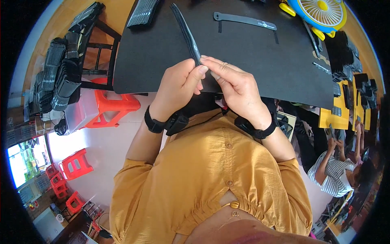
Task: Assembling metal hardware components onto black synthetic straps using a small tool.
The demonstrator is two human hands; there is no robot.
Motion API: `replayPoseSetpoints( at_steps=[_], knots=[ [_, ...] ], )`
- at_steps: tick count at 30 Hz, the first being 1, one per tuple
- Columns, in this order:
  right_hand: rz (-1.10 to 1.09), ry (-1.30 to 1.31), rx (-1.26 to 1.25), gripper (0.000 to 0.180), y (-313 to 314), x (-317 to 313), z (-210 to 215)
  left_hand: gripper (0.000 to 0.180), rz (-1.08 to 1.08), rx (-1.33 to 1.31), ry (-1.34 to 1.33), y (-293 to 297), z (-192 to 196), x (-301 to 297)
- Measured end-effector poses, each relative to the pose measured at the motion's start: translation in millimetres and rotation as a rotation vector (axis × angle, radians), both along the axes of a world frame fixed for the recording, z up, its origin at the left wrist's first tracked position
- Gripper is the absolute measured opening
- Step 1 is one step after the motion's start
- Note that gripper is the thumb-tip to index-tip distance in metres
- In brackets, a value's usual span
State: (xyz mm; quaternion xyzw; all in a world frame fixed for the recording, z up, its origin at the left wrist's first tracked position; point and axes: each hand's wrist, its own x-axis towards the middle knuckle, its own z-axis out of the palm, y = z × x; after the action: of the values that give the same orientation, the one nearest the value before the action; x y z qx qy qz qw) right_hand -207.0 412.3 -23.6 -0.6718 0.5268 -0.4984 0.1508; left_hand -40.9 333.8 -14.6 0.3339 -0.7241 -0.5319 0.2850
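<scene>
Both hands meet near the table's (252, 61) near edge: left hand (180, 83) and right hand (233, 83) pinch one strap (186, 30) together.

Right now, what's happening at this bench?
A person in a mustard shirt holds a stack of thin black straps between both hands, left hand and right hand pinching its near end over the black table mat. A single black strap lies flat on the mat further away, with a yellow and blue fan at the far right. Another person works at the lower right.
</scene>
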Motion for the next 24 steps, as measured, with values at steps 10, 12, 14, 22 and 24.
replayPoseSetpoints(
  at_steps=[10,12,14,22,24],
  knots=[
    [0.06,-0.524,0.345,0.033,16.0,11.8,15.9,0.029,-0.109,-0.194,0.135,-1.0,-4.2,7.4],
    [0.091,-0.628,0.323,0.031,15.3,13.7,17.4,0.032,-0.127,-0.175,0.156,-0.1,-3.5,7.3],
    [0.119,-0.685,0.391,0.03,16.5,9.9,21.7,0.034,-0.121,-0.171,0.184,1.4,-3.3,8.5],
    [0.245,-0.846,0.548,0.029,16.1,2.6,21.9,0.027,-0.113,-0.149,0.206,2.1,-7.0,9.2],
    [0.031,-0.474,0.28,0.027,14.2,12.0,16.2,0.028,-0.116,-0.115,0.207,1.9,-6.6,8.9]
  ],
)
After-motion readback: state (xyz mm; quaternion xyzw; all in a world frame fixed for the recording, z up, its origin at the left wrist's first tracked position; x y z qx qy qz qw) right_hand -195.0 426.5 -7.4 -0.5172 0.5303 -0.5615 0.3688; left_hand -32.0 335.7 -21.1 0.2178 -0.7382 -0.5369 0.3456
